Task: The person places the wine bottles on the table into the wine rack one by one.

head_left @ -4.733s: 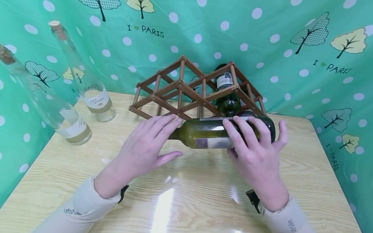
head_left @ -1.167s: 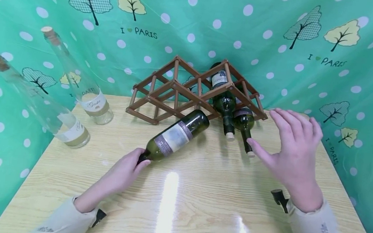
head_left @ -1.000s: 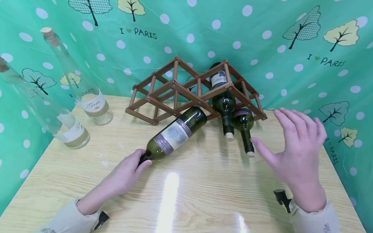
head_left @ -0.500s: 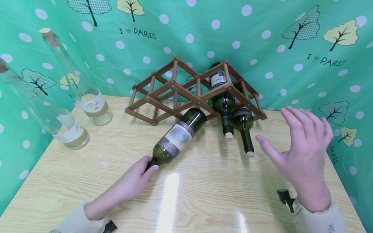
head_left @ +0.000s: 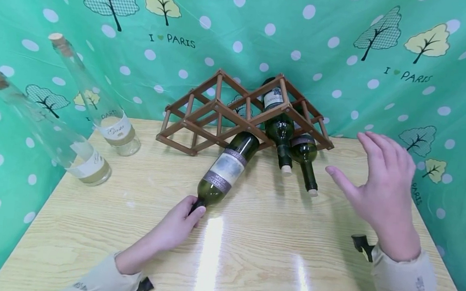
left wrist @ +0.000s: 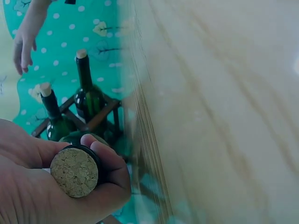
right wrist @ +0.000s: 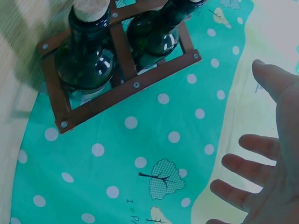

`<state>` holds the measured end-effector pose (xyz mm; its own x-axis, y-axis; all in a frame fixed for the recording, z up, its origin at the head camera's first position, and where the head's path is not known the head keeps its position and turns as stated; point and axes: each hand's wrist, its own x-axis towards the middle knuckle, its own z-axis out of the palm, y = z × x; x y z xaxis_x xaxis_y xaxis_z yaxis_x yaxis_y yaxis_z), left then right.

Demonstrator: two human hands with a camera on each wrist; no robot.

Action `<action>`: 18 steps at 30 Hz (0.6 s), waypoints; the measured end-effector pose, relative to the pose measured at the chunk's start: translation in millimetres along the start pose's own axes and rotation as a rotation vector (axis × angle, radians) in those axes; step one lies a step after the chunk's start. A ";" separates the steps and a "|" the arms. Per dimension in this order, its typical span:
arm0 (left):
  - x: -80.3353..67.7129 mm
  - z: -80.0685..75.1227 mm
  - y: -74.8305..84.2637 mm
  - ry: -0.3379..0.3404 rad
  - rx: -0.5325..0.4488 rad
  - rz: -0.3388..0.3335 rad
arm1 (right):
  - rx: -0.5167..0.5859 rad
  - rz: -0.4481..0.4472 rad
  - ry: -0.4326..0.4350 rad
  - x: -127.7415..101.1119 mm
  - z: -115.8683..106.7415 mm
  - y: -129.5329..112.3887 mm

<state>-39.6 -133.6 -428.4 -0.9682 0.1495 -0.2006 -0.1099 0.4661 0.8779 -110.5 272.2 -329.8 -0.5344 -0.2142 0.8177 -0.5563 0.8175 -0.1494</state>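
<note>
In the head view my left hand (head_left: 176, 228) grips a green wine bottle (head_left: 224, 170) by its dark neck. The bottle slants away from me, its base at the front of a wooden wine rack (head_left: 219, 109). Its cork end (left wrist: 74, 172) pokes out of my curled fingers in the left wrist view. Two corked green bottles lie in the right part of the rack, an upper bottle (head_left: 280, 129) and a lower bottle (head_left: 305, 154), necks toward me. My right hand (head_left: 386, 196) hovers right of the rack, fingers spread, touching nothing.
Two clear corked bottles stand at the left, a nearer bottle (head_left: 90, 165) and a farther bottle (head_left: 118, 131). A green dotted curtain (head_left: 242, 35) hangs behind and around the wooden table (head_left: 127, 215).
Both hands held the bottle near the rack earlier; now only my left hand does. The lower right bottle now shows in the rack. Lately the held bottle's neck has swung right, and my right hand drifted right.
</note>
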 end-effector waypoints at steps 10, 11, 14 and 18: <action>0.9 19.9 2.3 -0.004 -0.180 -0.011 | -0.063 0.173 -0.298 -5.8 -2.4 25.4; 0.5 22.1 3.3 -0.005 -0.204 -0.015 | -0.071 0.199 -0.333 -5.9 -2.6 27.8; -1.2 28.2 6.3 -0.015 -0.271 -0.020 | -0.101 0.267 -0.440 -6.1 -3.3 34.5; -2.4 34.4 10.0 -0.037 -0.339 -0.031 | -0.121 0.317 -0.559 -7.4 -3.6 42.4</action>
<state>-30.7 -99.3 -434.1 -0.9552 0.1741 -0.2393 -0.2133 0.1557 0.9645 -127.8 310.4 -340.2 -0.9291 -0.1719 0.3273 -0.2592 0.9342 -0.2452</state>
